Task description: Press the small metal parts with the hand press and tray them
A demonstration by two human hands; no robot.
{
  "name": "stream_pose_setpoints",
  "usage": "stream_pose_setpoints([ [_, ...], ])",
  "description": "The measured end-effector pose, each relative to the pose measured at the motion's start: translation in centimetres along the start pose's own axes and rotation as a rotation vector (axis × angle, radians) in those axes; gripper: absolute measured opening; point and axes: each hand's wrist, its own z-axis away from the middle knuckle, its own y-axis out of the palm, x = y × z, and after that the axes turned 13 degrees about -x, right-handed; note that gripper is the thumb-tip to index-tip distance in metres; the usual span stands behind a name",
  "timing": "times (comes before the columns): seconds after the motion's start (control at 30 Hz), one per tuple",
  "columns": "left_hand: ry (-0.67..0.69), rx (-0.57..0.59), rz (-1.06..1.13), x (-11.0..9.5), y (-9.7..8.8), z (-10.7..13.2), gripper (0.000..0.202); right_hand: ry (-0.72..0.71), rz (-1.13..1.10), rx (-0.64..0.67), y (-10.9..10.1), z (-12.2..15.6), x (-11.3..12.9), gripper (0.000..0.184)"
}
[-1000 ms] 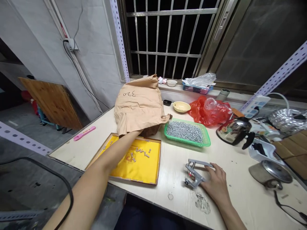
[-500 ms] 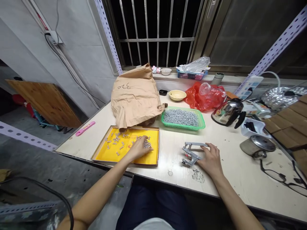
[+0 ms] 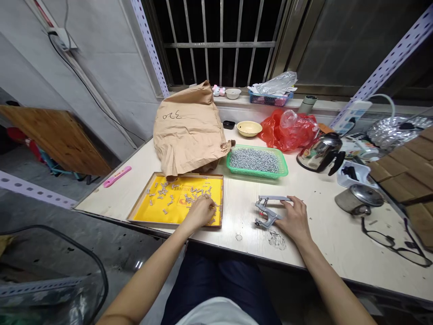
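My left hand [image 3: 200, 211] is in the right part of a shallow cardboard tray [image 3: 135, 210] with a yellow lining. Its fingers are bent down and closed among small metal pieces [image 3: 194, 195]; whatever is between the fingertips is too small to make out. More of these pieces lie scattered over the left side of the lining. On the table to the right, my right hand [image 3: 295, 220] grips grey spring-loaded pliers [image 3: 269, 216] by the handle end, their jaws spread and pointing left. A green basket [image 3: 286, 167] full of small silver metal parts [image 3: 253, 161] stands behind.
A large brown paper bag [image 3: 189, 131] rests behind the tray. Left is a pink-handled tool [image 3: 117, 177]. Toward the back are a yellow dish [image 3: 249, 128] and red plastic bag [image 3: 287, 131]. A kettle [image 3: 320, 153], metal mug [image 3: 355, 201] and glasses [image 3: 392, 243] stand right.
My left hand has shifted toward the tray's near right corner, uncovering metal pieces behind it. My right hand still holds the pliers in about the same place. The view has tilted slightly.
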Motion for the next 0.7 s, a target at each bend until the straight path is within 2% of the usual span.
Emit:
stream_pose_setpoints([
  [0.17,-0.09,0.109,-0.087,-1.1,0.7,-0.4,0.014,-0.007,0.006,0.006,-0.1,0.0,0.1,0.063],
  [0.3,-0.139,0.115,-0.12,-1.2,0.4,-0.2,0.016,-0.022,-0.002,0.026,0.0,0.1,0.1,0.063],
  [0.5,-0.097,0.064,-0.17,-1.7,0.7,-0.2,0.021,-0.003,0.007,0.043,0.0,0.2,0.2,0.064],
  [0.6,-0.143,0.038,-0.163,-1.9,1.0,-0.5,0.023,0.0,0.012,0.046,0.0,0.2,0.2,0.062],
  [0.7,-0.235,-0.109,-0.073,-1.4,0.9,-0.5,0.022,-0.001,0.029,0.062,-0.2,0.2,0.3,0.062],
])
